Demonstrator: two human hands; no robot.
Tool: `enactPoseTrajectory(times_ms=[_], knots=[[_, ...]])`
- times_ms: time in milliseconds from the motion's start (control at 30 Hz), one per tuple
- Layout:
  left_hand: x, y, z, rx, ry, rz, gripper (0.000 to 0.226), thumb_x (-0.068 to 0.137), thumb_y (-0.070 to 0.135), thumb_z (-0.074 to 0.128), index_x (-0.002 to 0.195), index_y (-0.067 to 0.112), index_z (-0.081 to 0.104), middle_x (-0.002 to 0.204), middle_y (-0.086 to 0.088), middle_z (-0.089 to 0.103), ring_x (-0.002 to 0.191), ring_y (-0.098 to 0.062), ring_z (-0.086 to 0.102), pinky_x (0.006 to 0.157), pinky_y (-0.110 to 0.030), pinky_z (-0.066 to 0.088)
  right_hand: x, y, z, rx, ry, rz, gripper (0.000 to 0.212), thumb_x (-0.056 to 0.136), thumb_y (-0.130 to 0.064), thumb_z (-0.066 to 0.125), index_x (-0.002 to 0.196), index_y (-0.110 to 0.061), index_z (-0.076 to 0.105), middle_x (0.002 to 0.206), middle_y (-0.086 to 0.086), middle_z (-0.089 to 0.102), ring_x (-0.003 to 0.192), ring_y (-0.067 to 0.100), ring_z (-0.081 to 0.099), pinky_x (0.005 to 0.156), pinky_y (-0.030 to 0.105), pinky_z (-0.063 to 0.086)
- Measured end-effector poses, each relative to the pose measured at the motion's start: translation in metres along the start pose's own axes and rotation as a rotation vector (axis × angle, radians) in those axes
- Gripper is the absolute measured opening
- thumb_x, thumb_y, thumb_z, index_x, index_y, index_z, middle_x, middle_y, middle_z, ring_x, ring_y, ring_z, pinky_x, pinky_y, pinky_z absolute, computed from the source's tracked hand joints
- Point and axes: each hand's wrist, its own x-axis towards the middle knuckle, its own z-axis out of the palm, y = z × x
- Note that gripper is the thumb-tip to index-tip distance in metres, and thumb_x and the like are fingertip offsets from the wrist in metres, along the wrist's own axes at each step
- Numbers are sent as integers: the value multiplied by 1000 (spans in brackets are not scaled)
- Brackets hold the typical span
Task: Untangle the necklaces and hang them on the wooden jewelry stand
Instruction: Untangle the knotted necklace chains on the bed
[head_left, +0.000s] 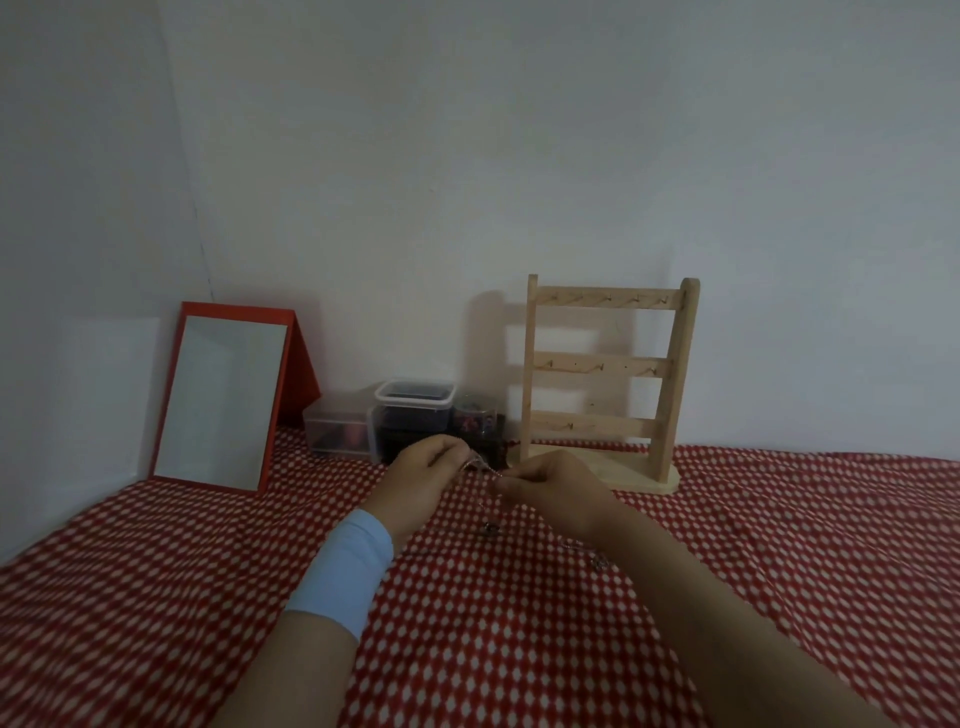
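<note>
A thin silver necklace chain (482, 464) stretches between my two hands above the red-and-white cloth. My left hand (423, 480) pinches one end of it, a pale blue band around that wrist. My right hand (553, 486) pinches the other end, and part of the chain hangs down to a small pendant (490, 528) near the cloth. More chain (592, 556) lies on the cloth beside my right forearm. The wooden jewelry stand (605, 382) stands upright just behind my right hand, with three hooked bars that carry nothing.
A red-framed mirror (223, 402) leans against the wall at the left. Clear plastic boxes (395, 421) with dark contents sit by the wall between mirror and stand. The patterned cloth (753, 571) covers the whole surface.
</note>
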Motion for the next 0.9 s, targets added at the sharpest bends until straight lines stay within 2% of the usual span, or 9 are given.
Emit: enactPoseTrajectory(times_ms=[100, 167, 267, 400, 533, 600, 700, 800, 900], knots=[[-4, 8, -4, -639, -33, -178, 31, 101, 20, 46, 80, 11, 66, 76, -3, 62, 71, -14, 56, 78, -30, 47, -4, -2, -6, -40, 5, 7, 21, 99, -37, 62, 90, -31, 80, 82, -10, 77, 84, 5, 71, 83, 23, 51], [-4, 11, -15, -873, -66, -255, 31, 100, 19, 45, 72, 12, 59, 79, -5, 60, 72, -16, 52, 80, -32, 43, -8, -3, -10, -60, 3, 21, 22, 100, -39, 61, 91, -30, 80, 79, -7, 76, 82, 7, 71, 81, 24, 51], [-2, 11, -29, -777, -32, -334, 40, 97, 23, 49, 58, 15, 47, 76, -5, 56, 70, -15, 50, 75, -29, 41, -11, -6, -13, -108, -9, 52, 22, 99, -42, 61, 87, -34, 78, 86, -10, 76, 88, 7, 69, 87, 27, 54], [-6, 13, -42, -455, -22, -394, 32, 86, 28, 69, 60, 12, 61, 66, -6, 56, 63, -18, 53, 68, -31, 43, -12, -13, -15, -223, -15, 43, 20, 99, -45, 59, 91, -36, 76, 87, -16, 72, 88, 3, 66, 87, 29, 54], [-12, 15, -47, -777, 32, -286, 20, 83, 15, 68, 68, 14, 55, 63, -1, 51, 58, -12, 48, 66, -26, 40, -15, -25, -16, -161, -38, 19, 31, 101, -45, 56, 80, -34, 75, 78, -7, 74, 79, 10, 70, 81, 33, 59], [-15, 13, -46, -1004, 40, -253, 16, 78, 14, 68, 74, 14, 53, 62, -1, 53, 59, -13, 50, 74, -27, 43, -15, -31, -16, -88, -48, 16, 36, 102, -44, 53, 77, -29, 75, 76, -4, 74, 79, 14, 70, 85, 38, 58], [-18, 10, -44, -1157, 53, -202, 10, 80, 14, 64, 78, 13, 54, 64, -1, 54, 61, -14, 53, 85, -32, 45, -16, -36, -17, 7, -61, 14, 41, 103, -41, 53, 70, -27, 73, 68, -5, 68, 72, 13, 65, 86, 40, 54], [-18, 10, -44, -1135, 54, -172, 8, 80, 10, 61, 77, 11, 54, 64, -3, 56, 67, -17, 55, 88, -34, 46, -15, -34, -19, 6, -94, 14, 43, 104, -38, 53, 68, -28, 74, 71, 0, 67, 70, 20, 61, 83, 41, 53], [-13, 13, -43, -974, 64, -152, 20, 93, 10, 53, 73, 12, 52, 60, -3, 56, 66, -18, 55, 79, -30, 46, -15, -31, -22, 46, -164, 29, 34, 106, -28, 51, 87, -17, 76, 78, 9, 71, 72, 20, 64, 83, 40, 55]])
